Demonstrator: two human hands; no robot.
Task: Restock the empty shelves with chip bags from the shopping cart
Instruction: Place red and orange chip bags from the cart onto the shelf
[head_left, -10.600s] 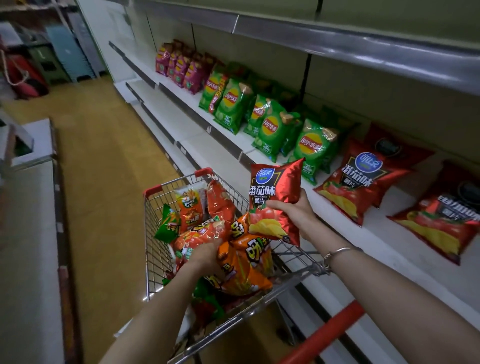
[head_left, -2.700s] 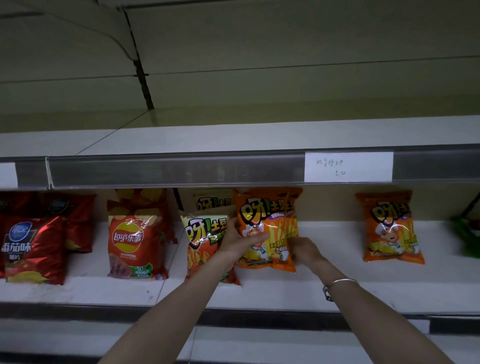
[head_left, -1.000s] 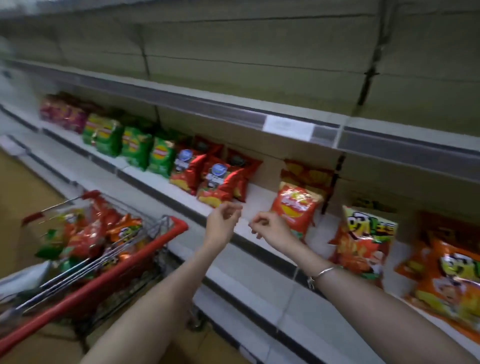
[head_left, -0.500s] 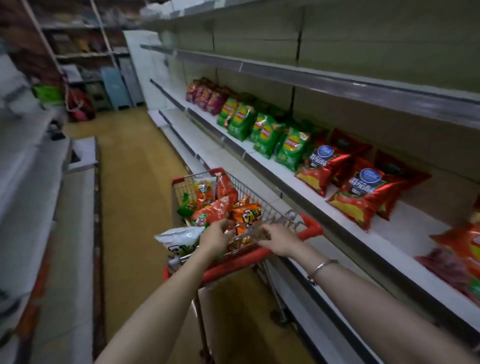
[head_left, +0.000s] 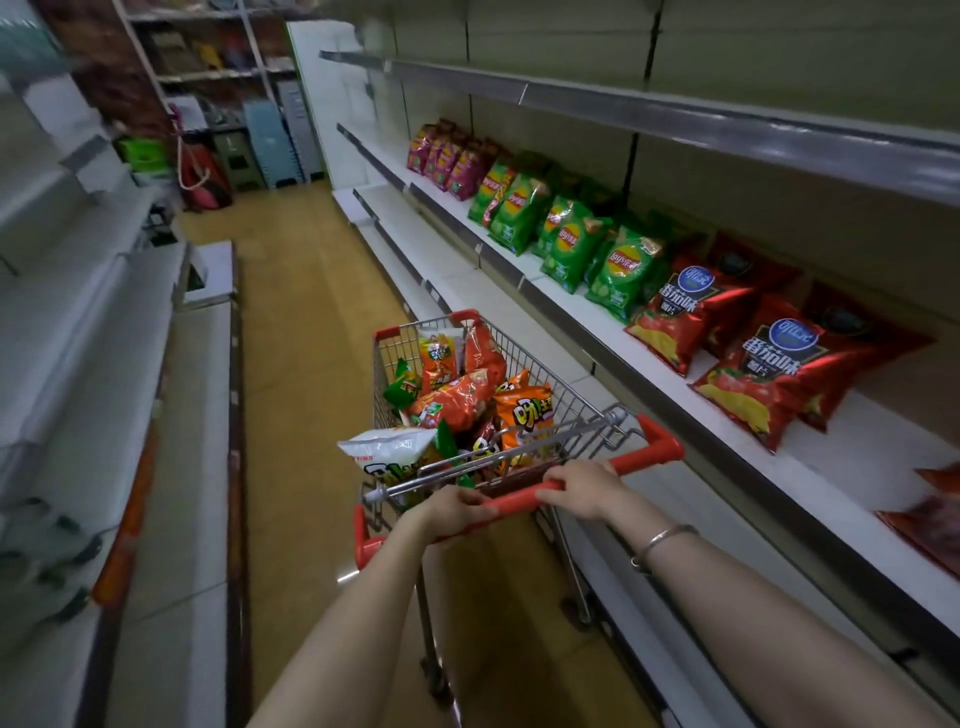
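Both hands grip the cart's red handle (head_left: 657, 449). The left hand (head_left: 457, 512) has its fingers curled over the bar, and the right hand (head_left: 584, 491), at 3 o'clock of it, is wrapped around the bar too, with a bracelet (head_left: 662, 540) on its wrist. The cart (head_left: 567, 396) points toward 12 o'clock down the aisle floor (head_left: 311, 338) and holds a heap of chip bags, among them an orange bag (head_left: 524, 415) near the handle and a white bag (head_left: 387, 449) at 9 o'clock of it. At 3 o'clock of the cart runs the shelf (head_left: 831, 467). On it stand red bags (head_left: 769, 379) nearest, green bags (head_left: 618, 270) farther toward 12 o'clock, and purple bags (head_left: 447, 156) beyond.
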